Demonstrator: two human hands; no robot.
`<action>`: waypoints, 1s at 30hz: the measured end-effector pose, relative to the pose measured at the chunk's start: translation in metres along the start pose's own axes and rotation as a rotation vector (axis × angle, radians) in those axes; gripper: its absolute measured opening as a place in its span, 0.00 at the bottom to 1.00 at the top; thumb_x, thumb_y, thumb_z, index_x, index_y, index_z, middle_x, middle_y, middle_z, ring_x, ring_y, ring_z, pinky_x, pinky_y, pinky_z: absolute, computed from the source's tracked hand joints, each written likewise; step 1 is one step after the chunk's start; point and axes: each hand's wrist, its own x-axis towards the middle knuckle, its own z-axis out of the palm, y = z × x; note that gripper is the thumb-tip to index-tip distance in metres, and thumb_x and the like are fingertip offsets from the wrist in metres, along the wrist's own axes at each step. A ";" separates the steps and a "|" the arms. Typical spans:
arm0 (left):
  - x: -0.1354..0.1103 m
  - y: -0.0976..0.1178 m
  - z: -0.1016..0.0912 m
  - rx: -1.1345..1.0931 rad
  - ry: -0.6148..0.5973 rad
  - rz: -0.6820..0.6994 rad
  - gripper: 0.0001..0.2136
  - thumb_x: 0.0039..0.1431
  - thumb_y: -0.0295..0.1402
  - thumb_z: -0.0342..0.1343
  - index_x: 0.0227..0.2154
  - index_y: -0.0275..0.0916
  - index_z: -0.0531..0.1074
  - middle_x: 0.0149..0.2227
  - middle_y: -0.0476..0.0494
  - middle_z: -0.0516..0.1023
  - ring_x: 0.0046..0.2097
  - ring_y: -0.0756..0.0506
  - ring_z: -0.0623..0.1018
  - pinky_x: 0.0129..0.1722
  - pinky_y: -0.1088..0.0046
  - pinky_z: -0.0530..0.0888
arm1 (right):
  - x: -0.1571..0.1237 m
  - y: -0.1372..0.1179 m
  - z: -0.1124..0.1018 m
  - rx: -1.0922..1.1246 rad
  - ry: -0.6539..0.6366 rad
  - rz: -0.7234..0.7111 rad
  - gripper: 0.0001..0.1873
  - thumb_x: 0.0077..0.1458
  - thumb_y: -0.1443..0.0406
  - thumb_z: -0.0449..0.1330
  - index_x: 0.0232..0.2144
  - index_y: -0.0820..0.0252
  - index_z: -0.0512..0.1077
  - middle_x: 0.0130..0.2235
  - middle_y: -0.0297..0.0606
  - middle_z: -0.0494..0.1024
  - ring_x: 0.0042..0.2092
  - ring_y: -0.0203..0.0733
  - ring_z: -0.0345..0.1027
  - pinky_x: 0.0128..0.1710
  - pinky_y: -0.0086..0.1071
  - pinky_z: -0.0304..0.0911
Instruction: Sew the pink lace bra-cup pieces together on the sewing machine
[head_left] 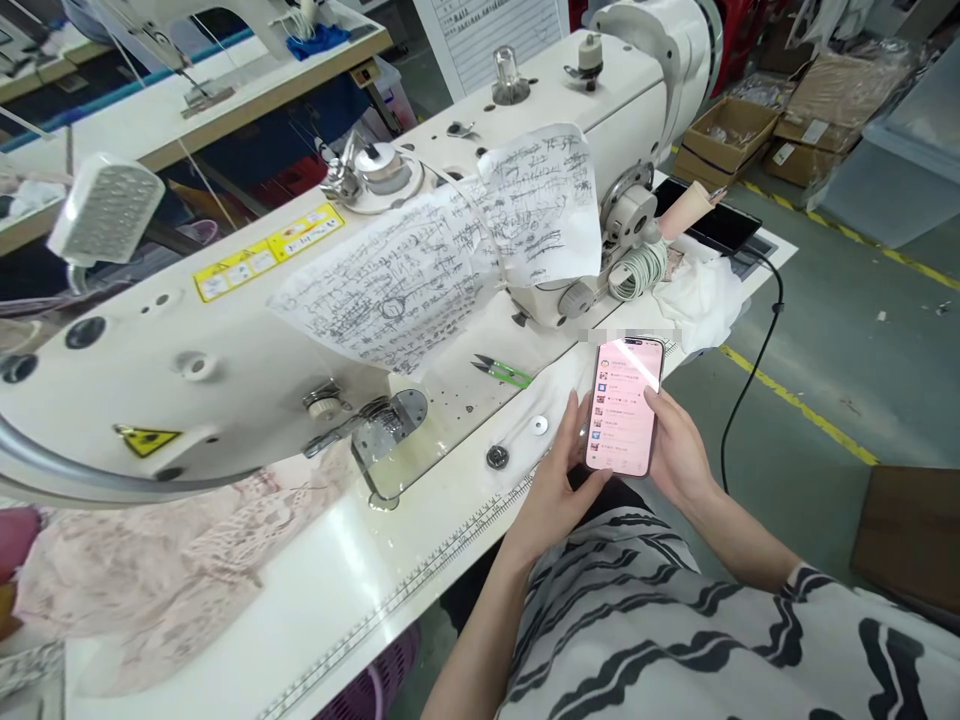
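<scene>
A smartphone (624, 410) with a pink list on its lit screen is held upright just off the table's front edge. My left hand (559, 475) closes around its left side and lower corner, thumb at the bottom of the screen. On the other side, my right hand (679, 450) grips the phone's right edge with the thumb near the screen. Close to the left hand, a white metal disc (539, 425) and a black bobbin case (497, 457) lie on white cloth. Green-handled thread snips (502, 371) rest on the machine bed behind them.
A large white sewing machine (247, 340) spans the table, with handwritten paper sheets (405, 280) tied on it. Pale pink lace fabric (172, 560) lies at left. A thread cone (688, 210) and white cloth (701, 300) sit at right. A black cable (750, 370) hangs toward the floor. Cardboard boxes (724, 135) stand behind.
</scene>
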 end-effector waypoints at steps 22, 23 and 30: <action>0.001 -0.006 0.009 0.109 0.094 0.001 0.38 0.65 0.36 0.54 0.67 0.57 0.34 0.70 0.49 0.46 0.68 0.41 0.55 0.64 0.60 0.62 | -0.002 0.002 0.000 -0.033 0.009 -0.024 0.19 0.52 0.53 0.64 0.43 0.53 0.74 0.47 0.37 0.79 0.51 0.49 0.72 0.51 0.41 0.67; 0.001 -0.006 0.010 0.105 0.105 0.002 0.37 0.65 0.37 0.53 0.67 0.57 0.34 0.70 0.49 0.47 0.68 0.41 0.55 0.64 0.60 0.62 | -0.002 0.002 0.000 -0.031 0.007 -0.030 0.19 0.52 0.53 0.64 0.44 0.53 0.74 0.47 0.37 0.79 0.51 0.49 0.72 0.51 0.41 0.67; 0.001 -0.011 0.014 0.111 0.169 0.009 0.34 0.66 0.37 0.52 0.67 0.57 0.38 0.69 0.50 0.50 0.68 0.41 0.56 0.63 0.60 0.63 | -0.002 0.005 -0.001 -0.031 -0.007 -0.046 0.21 0.52 0.52 0.64 0.46 0.51 0.74 0.49 0.36 0.79 0.52 0.49 0.71 0.51 0.41 0.66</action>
